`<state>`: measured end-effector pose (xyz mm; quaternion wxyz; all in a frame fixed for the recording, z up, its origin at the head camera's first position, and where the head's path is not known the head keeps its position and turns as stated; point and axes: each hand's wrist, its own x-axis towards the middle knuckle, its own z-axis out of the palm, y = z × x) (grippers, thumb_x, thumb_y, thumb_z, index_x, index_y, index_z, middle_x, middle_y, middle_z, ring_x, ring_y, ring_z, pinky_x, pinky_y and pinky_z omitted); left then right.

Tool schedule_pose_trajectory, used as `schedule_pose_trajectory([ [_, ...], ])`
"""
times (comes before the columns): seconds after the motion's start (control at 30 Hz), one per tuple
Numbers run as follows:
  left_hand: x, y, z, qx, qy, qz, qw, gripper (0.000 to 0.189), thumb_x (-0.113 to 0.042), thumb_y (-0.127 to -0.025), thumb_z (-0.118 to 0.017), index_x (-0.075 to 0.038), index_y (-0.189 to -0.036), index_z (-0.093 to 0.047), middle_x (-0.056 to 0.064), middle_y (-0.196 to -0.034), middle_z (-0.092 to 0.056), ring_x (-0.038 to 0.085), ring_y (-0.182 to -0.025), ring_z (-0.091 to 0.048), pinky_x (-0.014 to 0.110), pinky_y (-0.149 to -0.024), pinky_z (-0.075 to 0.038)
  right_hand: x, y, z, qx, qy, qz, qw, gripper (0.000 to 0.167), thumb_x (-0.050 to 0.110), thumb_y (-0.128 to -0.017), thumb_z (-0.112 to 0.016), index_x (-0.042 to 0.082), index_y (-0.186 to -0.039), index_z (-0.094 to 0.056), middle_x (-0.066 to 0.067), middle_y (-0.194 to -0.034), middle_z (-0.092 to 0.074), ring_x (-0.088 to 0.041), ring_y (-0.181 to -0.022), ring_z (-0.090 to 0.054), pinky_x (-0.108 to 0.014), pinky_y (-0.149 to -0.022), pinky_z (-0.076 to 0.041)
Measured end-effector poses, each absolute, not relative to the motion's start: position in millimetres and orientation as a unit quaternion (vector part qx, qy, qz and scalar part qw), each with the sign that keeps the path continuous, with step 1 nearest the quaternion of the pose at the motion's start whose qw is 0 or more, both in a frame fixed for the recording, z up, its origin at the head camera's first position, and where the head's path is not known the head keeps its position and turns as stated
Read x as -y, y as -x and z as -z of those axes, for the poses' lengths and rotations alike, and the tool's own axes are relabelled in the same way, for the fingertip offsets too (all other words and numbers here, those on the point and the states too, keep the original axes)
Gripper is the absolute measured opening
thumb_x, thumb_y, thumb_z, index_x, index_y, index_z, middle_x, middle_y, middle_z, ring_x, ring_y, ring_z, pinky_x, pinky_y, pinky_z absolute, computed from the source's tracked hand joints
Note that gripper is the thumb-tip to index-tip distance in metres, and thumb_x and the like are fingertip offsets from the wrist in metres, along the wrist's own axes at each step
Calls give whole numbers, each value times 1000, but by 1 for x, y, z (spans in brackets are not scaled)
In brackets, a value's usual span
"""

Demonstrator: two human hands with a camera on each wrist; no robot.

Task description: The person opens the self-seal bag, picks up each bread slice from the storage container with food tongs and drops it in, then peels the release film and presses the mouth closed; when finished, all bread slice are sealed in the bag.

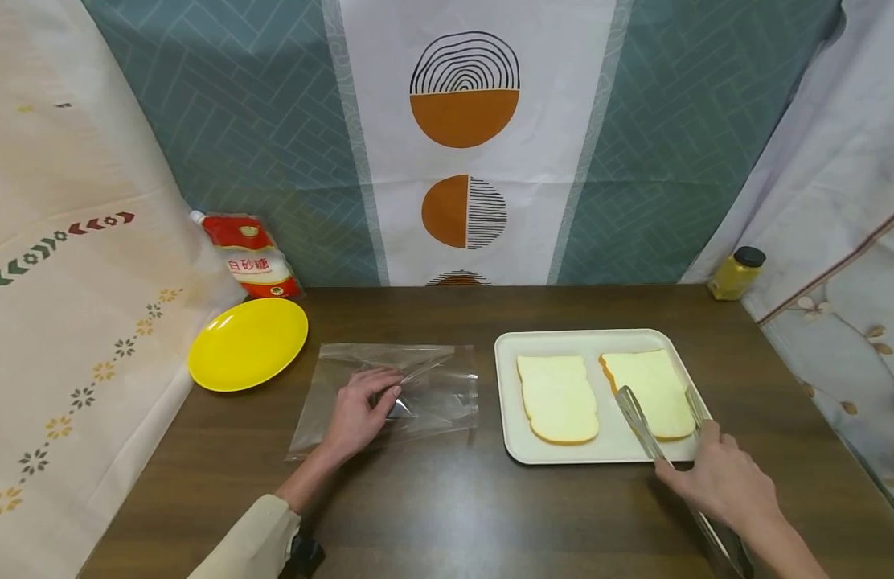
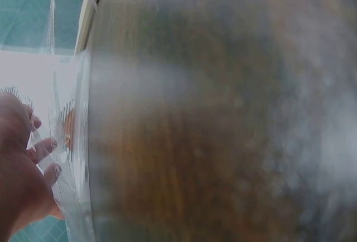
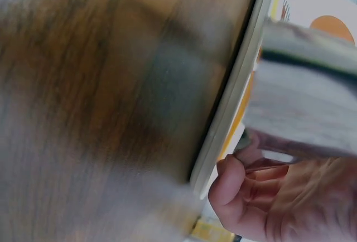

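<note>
My left hand [image 1: 363,410] lies over a clear plastic bag [image 1: 443,406], gripping its film, which creases out from the thumb and forefinger. Through the left wrist view, the bag's film [image 2: 78,102] stands up beside the fingers. Metal tongs [image 1: 637,418] are held in my right hand [image 1: 729,478], with their arms spread apart. The tong tips stand on either side of the right bread slice [image 1: 657,390], over a white tray [image 1: 501,378]. To its left, another bread slice [image 1: 559,400] lies flat on the same tray.
A yellow plate [image 1: 248,342] stands at the back left, before a red and white sugar bag [image 1: 252,257]. At the back right corner is a small yellow jar [image 1: 736,273] with a black lid. Cloths hang around the brown table [image 1: 454,515].
</note>
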<state>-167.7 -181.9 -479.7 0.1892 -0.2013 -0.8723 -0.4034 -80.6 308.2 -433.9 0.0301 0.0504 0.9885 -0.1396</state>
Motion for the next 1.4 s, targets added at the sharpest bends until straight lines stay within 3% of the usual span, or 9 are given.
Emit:
schedule_pose_trajectory([
  [0.63,181,164,482,870,197,412,188,19,-1,-88,-75,-1,-107,-77,17,-113,-71,39,-111,-63,61,-101,-40,-310,75,438,-987,-51,147,37,78,52,-84,-70,-13,-109,-36,-23,-81,-54,-41,-65,-59,-52,-45,-43],
  [1.03,181,170,477,866,209,409,198,18,-1,-88,-74,-1,-106,-77,17,-112,-72,39,-111,-63,59,-99,-42,-308,78,436,-987,-58,149,19,67,46,-82,-71,-9,-101,-37,-20,-78,-56,-40,-63,-58,-53,-45,-42],
  [1.13,181,169,478,868,206,407,197,18,-1,-87,-75,-1,-106,-77,16,-111,-72,38,-110,-64,59,-98,-42,-307,78,436,-987,-61,147,29,72,48,-83,-71,-11,-103,-35,-21,-79,-55,-39,-63,-58,-52,-44,-42],
  [1.4,180,170,480,864,209,408,208,18,0,-87,-75,-1,-105,-77,16,-110,-72,40,-110,-63,58,-96,-44,-309,80,435,-983,-90,148,62,102,67,-79,-68,-21,-116,-33,-30,-86,-55,-43,-71,-60,-51,-47,-45],
])
